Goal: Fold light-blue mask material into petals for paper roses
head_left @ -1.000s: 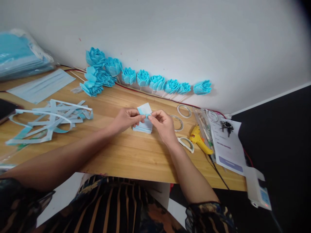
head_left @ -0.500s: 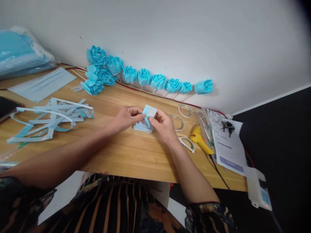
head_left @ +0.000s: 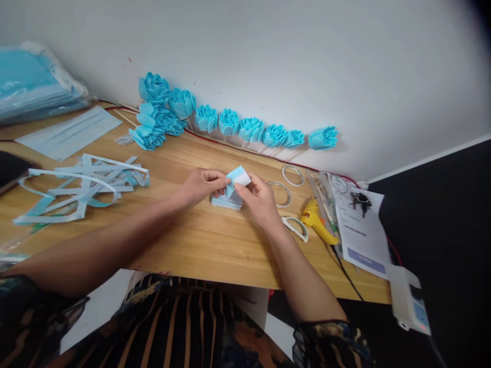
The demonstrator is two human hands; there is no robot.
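Note:
Between my two hands is a small light-blue and white piece of mask fabric point(head_left: 241, 176), partly folded over. My left hand point(head_left: 205, 185) pinches its left side between thumb and fingers. On the other side, my right hand point(head_left: 259, 197) grips it with the thumb in front and the fingers behind. Just beneath the hands lies a stack of pale blue cut pieces point(head_left: 226, 203) on the wooden table point(head_left: 184, 245). My fingers cover part of the held piece and the stack.
Blue fabric flowers point(head_left: 251, 129) on sticks lean along the wall. Cut strips point(head_left: 88, 184), a flat mask point(head_left: 71, 133) and a bag of masks point(head_left: 38, 82) lie left. Tape rolls point(head_left: 293, 175), a yellow glue gun point(head_left: 318, 221), keys point(head_left: 361, 201) and a paper sheet point(head_left: 360, 235) lie right.
The fabric piece has turned in my fingers and now shows a tilted, pointed upper corner. Both hands stay nearly in place, still gripping it.

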